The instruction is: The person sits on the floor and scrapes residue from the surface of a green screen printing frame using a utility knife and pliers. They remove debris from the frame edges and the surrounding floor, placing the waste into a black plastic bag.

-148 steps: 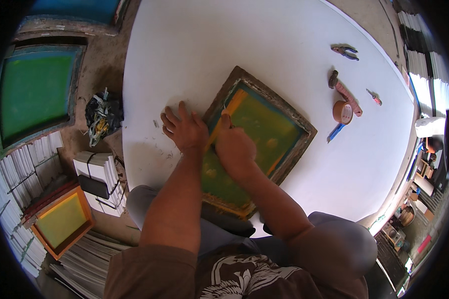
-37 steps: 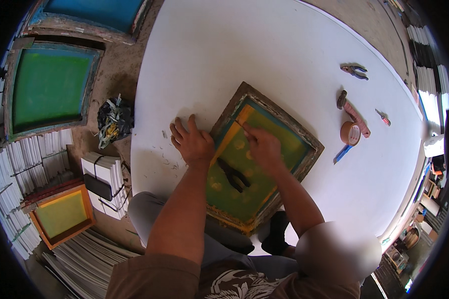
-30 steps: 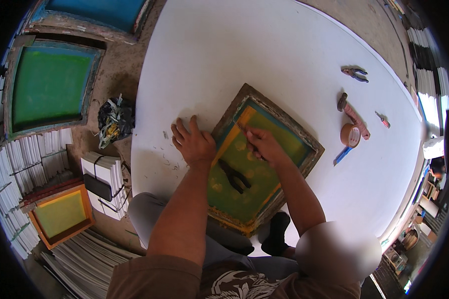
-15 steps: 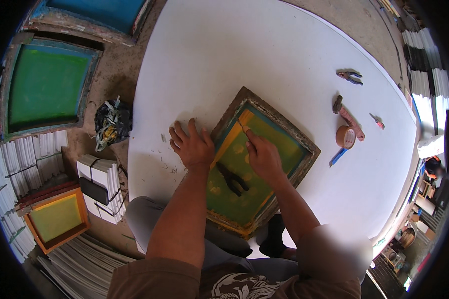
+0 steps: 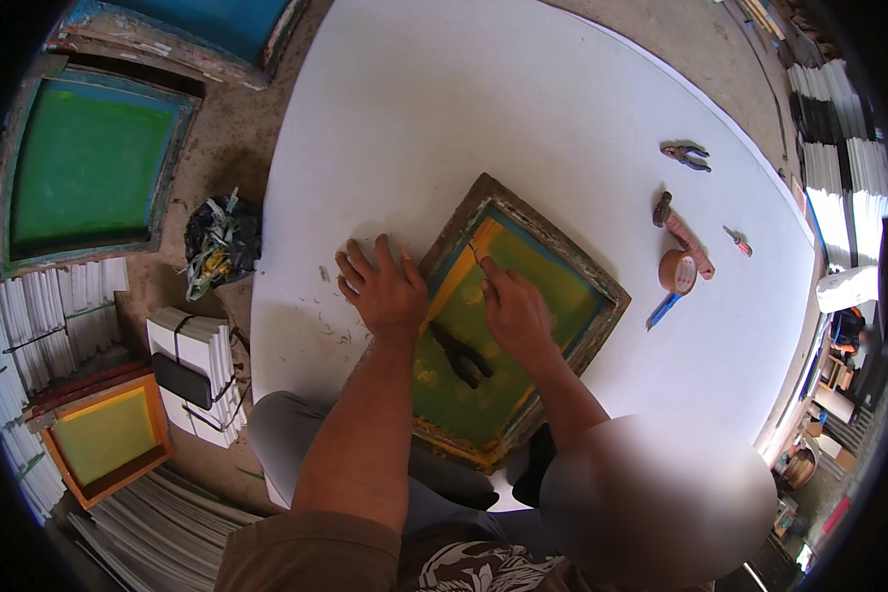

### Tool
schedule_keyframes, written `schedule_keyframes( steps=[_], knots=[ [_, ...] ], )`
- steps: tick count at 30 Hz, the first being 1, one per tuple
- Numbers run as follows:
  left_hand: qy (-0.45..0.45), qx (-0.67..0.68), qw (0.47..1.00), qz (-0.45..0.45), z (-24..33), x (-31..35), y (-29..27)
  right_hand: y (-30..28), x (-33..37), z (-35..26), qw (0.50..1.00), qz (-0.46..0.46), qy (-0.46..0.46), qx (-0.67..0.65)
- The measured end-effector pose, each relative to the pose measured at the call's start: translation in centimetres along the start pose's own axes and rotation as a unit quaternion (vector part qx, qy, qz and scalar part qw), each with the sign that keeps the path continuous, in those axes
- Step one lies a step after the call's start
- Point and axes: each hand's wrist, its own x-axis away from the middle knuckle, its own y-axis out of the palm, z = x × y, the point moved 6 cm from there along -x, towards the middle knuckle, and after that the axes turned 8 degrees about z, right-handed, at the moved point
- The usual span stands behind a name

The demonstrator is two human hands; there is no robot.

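A silk-screen frame (image 5: 602, 314) with a worn wooden border and green and yellow mesh lies tilted on the white table, its near end by my legs. My left hand (image 5: 387, 293) rests open on the table with fingers spread, the palm's side against the frame's left edge. Over the mesh, my right hand (image 5: 515, 308) is closed with the index finger extended, holding a thin pointed tool (image 5: 476, 247) whose tip reaches the yellow strip along the left inner edge. Most of that tool is hidden by the fingers. Dark-handled pliers (image 5: 461, 356) lie on the mesh between my arms.
To the right on the table (image 5: 414, 89) are pliers (image 5: 686, 156), a hammer (image 5: 685, 235), a small screwdriver (image 5: 738, 242), brown tape (image 5: 677, 270) and a blue cutter (image 5: 664, 311). Leftward on the floor stand more screen frames (image 5: 6, 197), bundled white sheets (image 5: 189, 380) and a black bag (image 5: 222, 242).
My right hand and the thin tool have shifted very slightly left and down, and the right forearm has drawn inward. My left hand stays pressed in place.
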Motion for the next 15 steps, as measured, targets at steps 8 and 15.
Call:
schedule_keyframes(
  steps=[8,15],
  knots=[
    [0.002,0.000,1.000,-0.002,-0.08,-0.03,0.05,-0.30,0.14,-0.66,1.000,0.026,0.001,-0.017],
    [-0.006,0.002,1.000,-0.016,-0.05,-0.04,0.05,0.14,0.31,-0.20,1.000,0.004,0.024,-0.007]
  ],
)
